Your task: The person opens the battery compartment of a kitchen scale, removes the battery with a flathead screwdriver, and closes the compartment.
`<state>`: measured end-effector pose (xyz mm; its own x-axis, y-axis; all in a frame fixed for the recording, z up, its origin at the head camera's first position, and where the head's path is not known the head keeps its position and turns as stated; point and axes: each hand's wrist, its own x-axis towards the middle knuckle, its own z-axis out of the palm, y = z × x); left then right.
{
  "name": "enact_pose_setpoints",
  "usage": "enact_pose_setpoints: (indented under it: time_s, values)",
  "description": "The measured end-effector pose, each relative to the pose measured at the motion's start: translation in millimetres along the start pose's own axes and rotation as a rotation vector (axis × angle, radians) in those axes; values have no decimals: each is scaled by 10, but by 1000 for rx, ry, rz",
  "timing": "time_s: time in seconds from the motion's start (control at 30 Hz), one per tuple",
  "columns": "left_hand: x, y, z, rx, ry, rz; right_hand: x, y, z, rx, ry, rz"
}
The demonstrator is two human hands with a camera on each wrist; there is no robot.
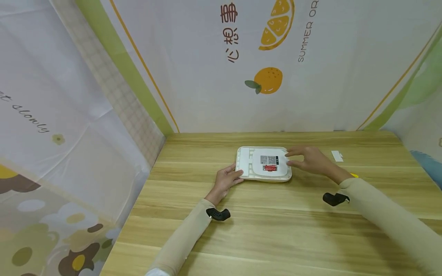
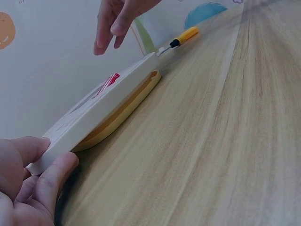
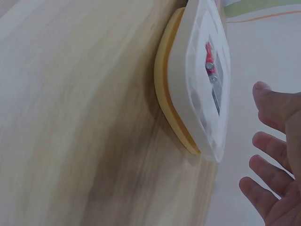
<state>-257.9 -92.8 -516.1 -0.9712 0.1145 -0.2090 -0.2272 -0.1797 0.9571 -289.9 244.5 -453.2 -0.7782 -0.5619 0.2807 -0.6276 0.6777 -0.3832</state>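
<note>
A flat white device [image 1: 246, 161], shaped like a kitchen scale, lies underside up on the table, with a yellow rounded part [image 2: 117, 122] beneath it. Two red batteries [image 1: 270, 168] sit in its uncovered compartment, below a grey label [image 1: 268, 160]. My left hand [image 1: 226, 181] grips the device's left end, thumb on top and fingers underneath. Over the right end hovers my right hand [image 1: 309, 159], thumb and fingers apart; the right wrist view shows its fingers [image 3: 270, 143] spread, holding nothing and clear of the device.
A small white cover [image 1: 336, 156] lies on the table to the right of the device. Near my right wrist is a screwdriver with a yellow handle [image 2: 187, 36], mostly hidden by the arm in the head view. A printed cloth [image 1: 207, 96] hangs behind the wooden table [image 1: 269, 230].
</note>
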Motion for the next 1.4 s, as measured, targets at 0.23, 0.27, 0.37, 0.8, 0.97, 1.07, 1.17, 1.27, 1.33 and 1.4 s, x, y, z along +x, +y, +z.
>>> enact_pose_setpoints:
  time_s: [0.23,0.27,0.37,0.8,0.97,1.07,1.17,1.27,1.33,1.4]
  values:
    - [-8,18,-1,-10,-1,0,109,-53,148,81,-23,48]
    - [-11,19,0,-12,-1,-2,125,-60,166,83,-26,51]
    - [-19,21,1,-20,-4,-9,175,-81,220,78,-34,44]
    - [1,-1,-13,-23,-5,-18,281,-156,351,42,-99,-3]
    - [3,8,-7,-26,-5,-20,297,-173,346,28,-120,-2]
    - [-7,19,-4,-25,-7,-19,305,-181,345,29,-126,14]
    - [-11,23,-5,-22,-6,-18,306,-183,354,34,-131,33]
    - [-8,18,-9,-22,-7,-17,308,-181,369,46,-125,53]
    - [-2,9,-11,-21,-9,-15,308,-184,374,57,-120,66]
    - [3,-3,-13,-22,-10,-13,306,-185,377,65,-117,76]
